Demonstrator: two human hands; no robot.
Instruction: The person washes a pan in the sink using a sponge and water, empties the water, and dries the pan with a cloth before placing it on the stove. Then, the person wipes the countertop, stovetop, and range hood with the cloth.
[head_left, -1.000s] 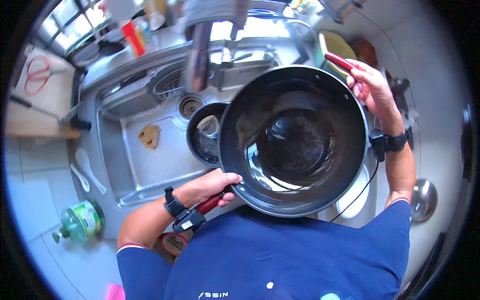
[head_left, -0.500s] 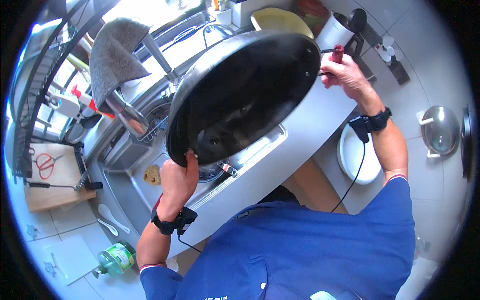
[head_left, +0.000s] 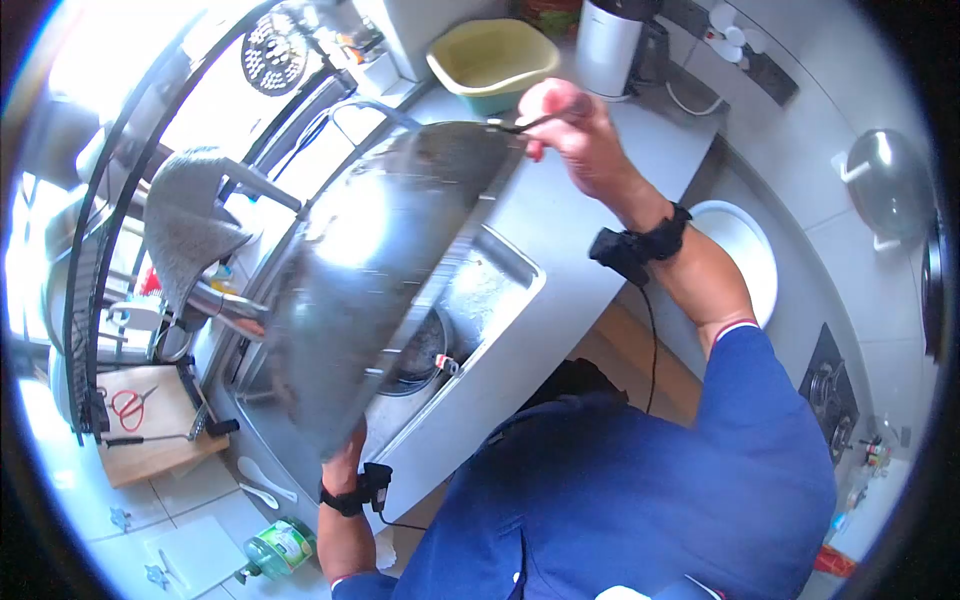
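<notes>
A large wok (head_left: 350,250) hangs tilted over the sink, its shiny, rounded outer side facing me and blurred by motion. My right hand (head_left: 575,135) is closed around its handle at the upper right. At the lower end of the wok, my left hand (head_left: 345,450) grips the rim; its fingers are mostly hidden by the wok. Beneath, in the metal sink (head_left: 500,285), a dark round pan (head_left: 410,365) is partly covered, and an object with a red and white end (head_left: 446,364) lies over it.
A grey cloth (head_left: 195,215) drapes over the faucet left of the wok. A yellow-green basin (head_left: 495,60) and a white kettle-like container (head_left: 607,45) stand behind. Red scissors (head_left: 128,408) lie on a wooden board (head_left: 165,445). A green bottle (head_left: 278,548) and white spoons (head_left: 265,480) are at lower left.
The wok has turned from showing its dark inside to showing its shiny outside. My right hand has moved left with the handle, and my left hand has moved down. The view has shifted.
</notes>
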